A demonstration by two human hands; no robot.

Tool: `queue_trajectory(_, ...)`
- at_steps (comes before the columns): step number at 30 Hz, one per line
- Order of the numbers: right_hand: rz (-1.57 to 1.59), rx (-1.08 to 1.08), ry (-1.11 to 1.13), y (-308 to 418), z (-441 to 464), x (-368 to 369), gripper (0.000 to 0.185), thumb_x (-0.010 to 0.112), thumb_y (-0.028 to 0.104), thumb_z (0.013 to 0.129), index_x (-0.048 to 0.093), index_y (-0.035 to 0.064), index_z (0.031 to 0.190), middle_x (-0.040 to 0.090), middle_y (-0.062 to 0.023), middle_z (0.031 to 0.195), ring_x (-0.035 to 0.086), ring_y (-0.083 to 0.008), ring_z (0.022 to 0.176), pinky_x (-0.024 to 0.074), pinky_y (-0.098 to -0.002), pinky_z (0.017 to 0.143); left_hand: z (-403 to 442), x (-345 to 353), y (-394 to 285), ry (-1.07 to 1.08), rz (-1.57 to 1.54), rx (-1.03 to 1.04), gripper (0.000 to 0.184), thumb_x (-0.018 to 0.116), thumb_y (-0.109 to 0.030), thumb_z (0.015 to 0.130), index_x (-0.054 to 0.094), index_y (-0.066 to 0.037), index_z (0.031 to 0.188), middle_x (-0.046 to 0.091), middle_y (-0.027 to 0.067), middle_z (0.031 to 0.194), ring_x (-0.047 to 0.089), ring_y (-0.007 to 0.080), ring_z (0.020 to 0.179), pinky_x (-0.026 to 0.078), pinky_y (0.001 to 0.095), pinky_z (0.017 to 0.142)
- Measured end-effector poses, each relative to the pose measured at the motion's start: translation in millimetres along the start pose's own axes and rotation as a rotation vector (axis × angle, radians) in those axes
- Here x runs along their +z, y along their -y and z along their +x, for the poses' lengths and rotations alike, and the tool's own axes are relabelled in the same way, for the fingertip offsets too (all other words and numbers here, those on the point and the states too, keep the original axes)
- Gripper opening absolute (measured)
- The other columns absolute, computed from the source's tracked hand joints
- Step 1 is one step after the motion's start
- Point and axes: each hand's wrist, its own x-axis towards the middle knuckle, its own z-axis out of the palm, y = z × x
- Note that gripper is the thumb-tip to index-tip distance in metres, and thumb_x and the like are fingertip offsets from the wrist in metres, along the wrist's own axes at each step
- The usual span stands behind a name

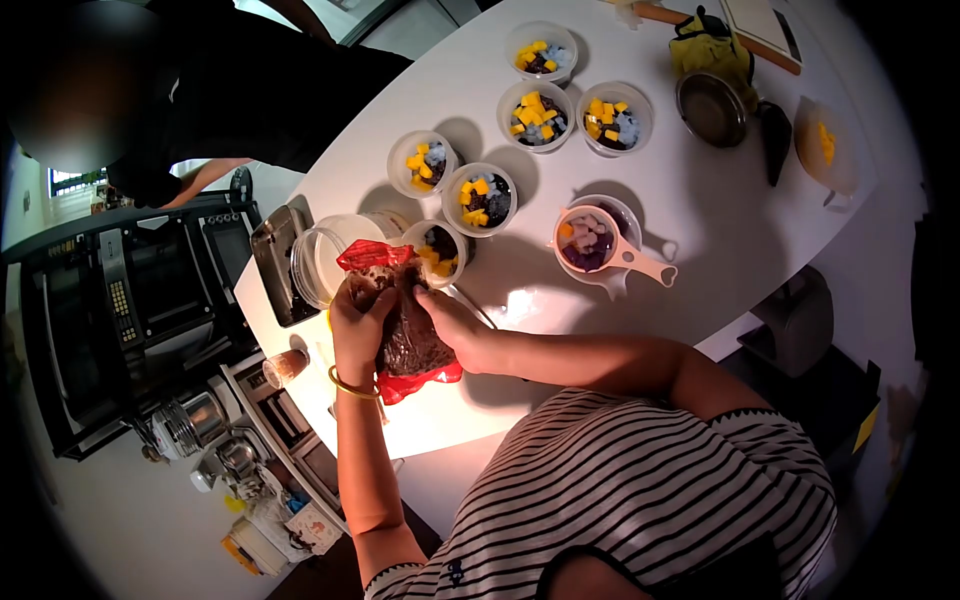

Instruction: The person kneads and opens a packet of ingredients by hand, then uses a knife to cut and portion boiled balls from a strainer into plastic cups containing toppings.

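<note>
Between my two hands hangs a clear plastic bag (412,340) of dark brown contents, with red printing at its top and bottom. My left hand (362,318) is closed round its upper left side, a yellow bangle at the wrist. My right hand (452,325) grips the upper right side, fingers wrapped on the plastic. Just behind the bag stands a bowl (440,252) with yellow cubes and dark pieces, partly hidden. An open clear jar (318,268) is beside my left hand. Farther back are several bowls (480,200) holding yellow cubes, dark pieces and pale jelly.
A pink strainer (622,256) with pale and purple cubes rests on a bowl to the right. Beyond are a metal bowl (712,108), a green and black cloth (708,48) and a container (826,150). A metal tray (275,262) and cup (285,368) are left; another person stands upper left.
</note>
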Motion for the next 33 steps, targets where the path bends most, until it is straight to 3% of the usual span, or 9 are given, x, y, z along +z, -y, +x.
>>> queue_trajectory(3, 0.018, 0.024, 0.008, 2.3, 8.2, -4.7, 0.048, 0.04, 0.042, 0.096, 0.043, 0.0065, 0.129, 0.05, -0.0061, 0.125, 0.047, -0.0169, 0.111, 0.0329, -0.0332, 0.1, 1.4, 6.2, -2.3, -0.076, -0.128, 0.018, 0.011, 0.065, -0.001, 0.076, 0.056, -0.002, 0.083, 0.059, 0.0011, 0.073, 0.053, 0.0078, 0.065, 0.042, 0.0219, 0.06)
queue_trajectory(10, 0.076, 0.009, -0.008, 5.7, 10.8, -5.6, 0.045, 0.047, 0.036, 0.095, 0.045, 0.0053, 0.127, 0.053, -0.0053, 0.12, 0.05, -0.0161, 0.106, 0.0399, -0.033, 0.092, 5.6, 1.9, 10.3, -0.096, -0.114, -0.029, 0.011, 0.064, -0.001, 0.077, 0.055, -0.003, 0.081, 0.055, -0.0017, 0.071, 0.049, 0.0062, 0.064, 0.039, 0.0205, 0.059)
queue_trajectory(12, 0.082, 0.009, -0.12, 8.2, 11.7, -2.7, 0.04, 0.05, 0.034, 0.094, 0.05, 0.0054, 0.122, 0.056, -0.0055, 0.116, 0.053, -0.0156, 0.101, 0.0421, -0.0326, 0.088, 7.6, 0.8, 10.7, -0.079, -0.231, -0.038, 0.01, 0.063, -0.001, 0.078, 0.055, -0.004, 0.083, 0.055, -0.0023, 0.071, 0.048, 0.0056, 0.064, 0.038, 0.0197, 0.058)
queue_trajectory(18, 0.209, 0.001, -0.071, 9.7, 12.3, -3.6, 0.032, 0.05, 0.029, 0.094, 0.052, 0.0075, 0.118, 0.059, -0.0059, 0.113, 0.057, -0.0186, 0.102, 0.0464, -0.0361, 0.091, 8.6, 1.6, 19.4, -0.054, -0.222, -0.064, 0.01, 0.062, 0.0, 0.079, 0.055, -0.006, 0.083, 0.055, -0.0024, 0.073, 0.049, 0.0054, 0.065, 0.039, 0.0199, 0.059)
queue_trajectory(21, 0.221, -0.022, -0.002, 11.9, 5.1, 0.8, 0.03, 0.052, 0.031, 0.092, 0.056, 0.0065, 0.109, 0.06, -0.0052, 0.109, 0.056, -0.0148, 0.098, 0.0439, -0.0315, 0.089, 6.6, 2.2, 11.0, -0.038, -0.285, -0.09, 0.009, 0.061, 0.0, 0.079, 0.055, -0.006, 0.083, 0.056, -0.0024, 0.075, 0.049, 0.0055, 0.065, 0.039, 0.02, 0.059)
queue_trajectory(25, 0.326, -0.005, 0.069, 3.8, 17.2, -6.0, 0.032, 0.05, 0.031, 0.093, 0.055, 0.0067, 0.112, 0.058, -0.0065, 0.112, 0.055, -0.016, 0.101, 0.0437, -0.0332, 0.09, 5.9, -0.1, 11.8, -0.081, -0.311, -0.111, 0.009, 0.061, 0.0, 0.08, 0.055, -0.006, 0.083, 0.056, -0.0027, 0.075, 0.049, 0.0055, 0.065, 0.039, 0.0206, 0.06)
queue_trajectory(28, 0.387, 0.041, -0.082, 2.8, 19.3, -3.7, 0.026, 0.045, 0.027, 0.096, 0.053, 0.008, 0.112, 0.059, -0.0054, 0.11, 0.057, -0.0159, 0.099, 0.0461, -0.0356, 0.09, 6.8, -2.1, 19.6, -0.075, -0.266, -0.07, 0.007, 0.06, 0.0, 0.079, 0.055, -0.004, 0.082, 0.056, -0.0011, 0.073, 0.05, 0.0068, 0.065, 0.041, 0.0217, 0.061)
queue_trajectory(30, 0.088, -0.105, -0.293, -2.4, 12.5, 3.7, 0.034, 0.047, 0.033, 0.095, 0.055, 0.0064, 0.114, 0.056, -0.0077, 0.115, 0.05, -0.0168, 0.105, 0.0379, -0.0319, 0.092, 5.9, 0.7, 18.1, -0.108, 0.083, 0.122, 0.006, 0.06, 0.0, 0.078, 0.055, -0.002, 0.08, 0.057, 0.0013, 0.07, 0.051, 0.0083, 0.065, 0.042, 0.0234, 0.062)
queue_trajectory(33, 0.115, -0.069, -0.244, -1.7, 14.4, 1.5, 0.036, 0.045, 0.033, 0.095, 0.054, 0.0063, 0.117, 0.056, -0.0072, 0.114, 0.05, -0.017, 0.103, 0.0363, -0.0305, 0.092, 5.2, -1.3, 1.8, -0.145, 0.032, 0.097, 0.006, 0.061, -0.001, 0.076, 0.055, 0.001, 0.079, 0.057, 0.0037, 0.068, 0.051, 0.0101, 0.064, 0.042, 0.0247, 0.061)
